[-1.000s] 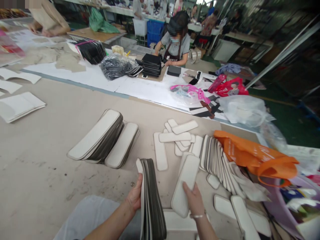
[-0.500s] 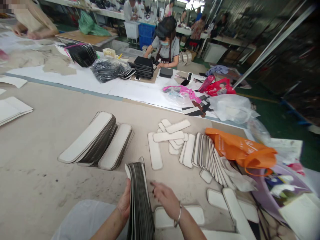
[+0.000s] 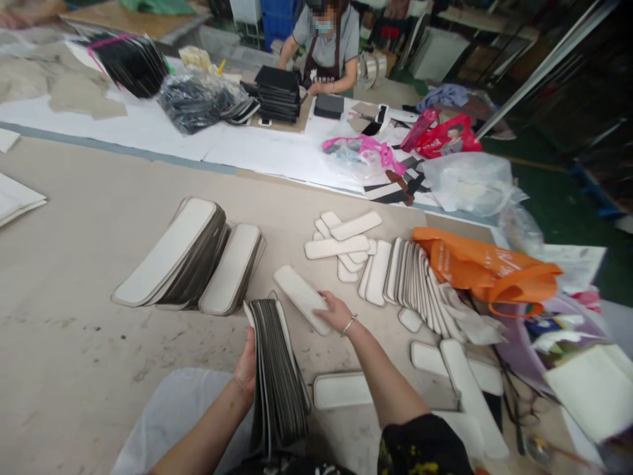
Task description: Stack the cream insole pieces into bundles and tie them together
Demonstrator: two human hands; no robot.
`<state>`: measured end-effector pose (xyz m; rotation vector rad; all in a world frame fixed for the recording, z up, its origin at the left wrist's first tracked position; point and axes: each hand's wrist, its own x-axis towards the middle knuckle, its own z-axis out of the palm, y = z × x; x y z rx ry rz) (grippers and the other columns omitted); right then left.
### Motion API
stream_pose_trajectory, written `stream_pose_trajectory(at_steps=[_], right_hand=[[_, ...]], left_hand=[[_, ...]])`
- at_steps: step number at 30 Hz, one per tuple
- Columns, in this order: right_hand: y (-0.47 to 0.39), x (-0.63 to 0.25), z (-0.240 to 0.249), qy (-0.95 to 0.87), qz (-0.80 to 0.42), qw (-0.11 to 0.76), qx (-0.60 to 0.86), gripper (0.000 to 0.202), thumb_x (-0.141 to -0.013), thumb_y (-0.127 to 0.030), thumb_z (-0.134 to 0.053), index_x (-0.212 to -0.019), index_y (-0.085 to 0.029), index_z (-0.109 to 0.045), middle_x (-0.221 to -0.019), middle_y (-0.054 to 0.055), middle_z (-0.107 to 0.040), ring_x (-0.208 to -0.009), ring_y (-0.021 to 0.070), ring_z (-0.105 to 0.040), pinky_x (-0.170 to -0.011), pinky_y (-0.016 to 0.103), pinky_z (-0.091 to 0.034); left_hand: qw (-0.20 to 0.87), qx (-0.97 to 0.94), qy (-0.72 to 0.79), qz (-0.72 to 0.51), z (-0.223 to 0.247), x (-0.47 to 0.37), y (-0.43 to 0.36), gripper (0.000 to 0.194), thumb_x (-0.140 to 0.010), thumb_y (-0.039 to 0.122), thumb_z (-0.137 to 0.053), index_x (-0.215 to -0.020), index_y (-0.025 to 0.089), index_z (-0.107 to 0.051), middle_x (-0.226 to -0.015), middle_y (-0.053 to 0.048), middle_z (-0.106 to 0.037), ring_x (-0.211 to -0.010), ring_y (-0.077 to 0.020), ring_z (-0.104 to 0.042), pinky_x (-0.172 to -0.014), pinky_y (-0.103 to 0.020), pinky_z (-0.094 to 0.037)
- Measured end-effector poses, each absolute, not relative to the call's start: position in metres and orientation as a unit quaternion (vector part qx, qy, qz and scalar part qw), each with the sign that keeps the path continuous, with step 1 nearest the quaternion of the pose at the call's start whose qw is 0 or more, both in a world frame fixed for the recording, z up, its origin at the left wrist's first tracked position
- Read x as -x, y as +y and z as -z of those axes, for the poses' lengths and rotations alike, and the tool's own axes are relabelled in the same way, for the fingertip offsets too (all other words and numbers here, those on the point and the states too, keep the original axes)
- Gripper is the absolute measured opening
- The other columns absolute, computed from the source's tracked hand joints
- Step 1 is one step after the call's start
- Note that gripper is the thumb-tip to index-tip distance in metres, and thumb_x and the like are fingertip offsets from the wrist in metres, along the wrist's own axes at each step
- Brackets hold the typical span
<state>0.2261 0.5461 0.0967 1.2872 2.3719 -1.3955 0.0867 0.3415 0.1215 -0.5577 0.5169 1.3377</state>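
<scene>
One panel (image 3: pixel 293 290) is gripped by the right hand (image 3: pixel 336 311), just beyond and to the right of a stack (image 3: pixel 279 376) near the worker's body. The panel is observed to be long, flat and off-white, with rounded corners and a thin, darker border. It is slanted, its far end directed to the left. Its right long edge, toward the near end, is clamped by the fingers, and most of the face is left uncovered. Whether it is lifted clear of the table (image 3: pixel 74 330) cannot be determined. A bracelet (image 3: pixel 349 324) is worn on the right wrist.

The stack is clasped from its left side by the left hand (image 3: pixel 246 363); part of that grip is hidden. The layers are seen edge-on, closely packed and dark grey, and a pale face is shown at the upper left. The far end is slightly uneven.

To the left, a large pile (image 3: pixel 168 251) and a small pile (image 3: pixel 230 270) of similar pieces are placed side by side, both leaning, with white tops and dark edges. Beyond the right hand, loose pieces (image 3: pixel 341 244) are laid crosswise. Farther right, a fanned row (image 3: pixel 415 277) is set near an orange bag (image 3: pixel 484 264), by which a purple tub (image 3: pixel 519 346) is partly covered.
</scene>
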Motion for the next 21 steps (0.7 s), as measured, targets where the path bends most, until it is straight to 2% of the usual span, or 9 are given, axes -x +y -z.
stream_pose_trajectory(at_steps=[2,4,6,8,11,13,15,19,21], right_hand=[[0.538,-0.271,-0.106,0.778,0.499,0.076,-0.373,0.041,-0.077,-0.031,-0.059,-0.117,-0.022,-0.053,-0.105,-0.001,-0.064,-0.096,0.0156,-0.059,-0.085,0.027,-0.046],[0.522,-0.315,-0.114,0.776,0.517,0.108,-0.345,0.032,-0.079,-0.030,-0.055,-0.110,-0.022,-0.058,-0.098,-0.003,-0.066,-0.089,0.0154,-0.060,-0.080,0.028,-0.048],[0.501,-0.352,-0.118,0.784,0.502,0.134,-0.341,0.023,-0.076,-0.024,-0.056,-0.097,-0.019,-0.063,-0.092,0.000,-0.066,-0.084,0.0173,-0.060,-0.078,0.031,-0.048],[0.479,-0.377,-0.117,0.802,0.456,0.141,-0.360,0.016,-0.070,-0.016,-0.058,-0.085,-0.015,-0.064,-0.095,0.007,-0.063,-0.089,0.0218,-0.057,-0.083,0.037,-0.046],[0.453,-0.393,-0.111,0.829,0.377,0.126,-0.393,0.026,-0.063,-0.011,-0.062,-0.089,-0.012,-0.063,-0.115,0.016,-0.053,-0.109,0.0293,-0.045,-0.096,0.044,-0.035],[0.444,-0.395,-0.107,0.839,0.347,0.120,-0.401,0.038,-0.059,-0.012,-0.067,-0.096,-0.013,-0.061,-0.121,0.015,-0.049,-0.113,0.0298,-0.040,-0.099,0.044,-0.030],[0.443,-0.395,-0.104,0.844,0.334,0.122,-0.402,0.039,-0.057,-0.016,-0.071,-0.094,-0.015,-0.061,-0.116,0.012,-0.051,-0.109,0.0279,-0.041,-0.097,0.042,-0.031],[0.455,-0.402,-0.100,0.848,0.335,0.125,-0.392,0.024,-0.059,-0.021,-0.072,-0.080,-0.017,-0.062,-0.106,0.007,-0.055,-0.101,0.0238,-0.046,-0.091,0.038,-0.035],[0.466,-0.407,-0.101,0.850,0.348,0.129,-0.374,0.018,-0.061,-0.023,-0.071,-0.075,-0.018,-0.061,-0.096,0.004,-0.059,-0.091,0.0199,-0.051,-0.082,0.032,-0.040]], left_hand=[[0.711,0.250,0.246,-0.610,-0.127,-0.086,0.340,0.072,-0.085,0.065,-0.029,-0.103,0.005,-0.064,-0.095,-0.010,-0.071,-0.087,-0.0211,-0.066,-0.084,-0.037,-0.047],[0.708,0.252,0.257,-0.607,-0.132,-0.086,0.340,0.073,-0.086,0.064,-0.024,-0.104,0.006,-0.064,-0.099,-0.008,-0.070,-0.089,-0.0191,-0.065,-0.084,-0.035,-0.046],[0.716,0.257,0.257,-0.596,-0.135,-0.088,0.340,0.075,-0.086,0.065,-0.021,-0.103,0.006,-0.064,-0.100,-0.008,-0.069,-0.088,-0.0180,-0.065,-0.084,-0.033,-0.046],[0.726,0.259,0.254,-0.584,-0.136,-0.091,0.340,0.077,-0.085,0.065,-0.020,-0.102,0.006,-0.065,-0.099,-0.008,-0.069,-0.087,-0.0180,-0.065,-0.083,-0.033,-0.046],[0.736,0.254,0.248,-0.576,-0.132,-0.096,0.337,0.076,-0.084,0.068,-0.023,-0.100,0.009,-0.067,-0.096,-0.006,-0.070,-0.084,-0.0188,-0.065,-0.082,-0.034,-0.047],[0.750,0.248,0.246,-0.561,-0.129,-0.099,0.334,0.075,-0.081,0.072,-0.024,-0.100,0.014,-0.068,-0.096,-0.004,-0.071,-0.083,-0.0196,-0.065,-0.083,-0.036,-0.048],[0.761,0.243,0.254,-0.546,-0.127,-0.100,0.332,0.077,-0.078,0.076,-0.023,-0.099,0.019,-0.069,-0.097,-0.002,-0.071,-0.084,-0.0194,-0.066,-0.084,-0.036,-0.047],[0.750,0.227,0.270,-0.559,-0.124,-0.101,0.328,0.077,-0.075,0.079,-0.023,-0.100,0.021,-0.069,-0.102,0.000,-0.070,-0.090,-0.0167,-0.065,-0.086,-0.031,-0.046],[0.752,0.210,0.265,-0.566,-0.122,-0.101,0.325,0.076,-0.072,0.080,-0.028,-0.102,0.023,-0.069,-0.103,0.000,-0.070,-0.091,-0.0179,-0.066,-0.087,-0.030,-0.046]])
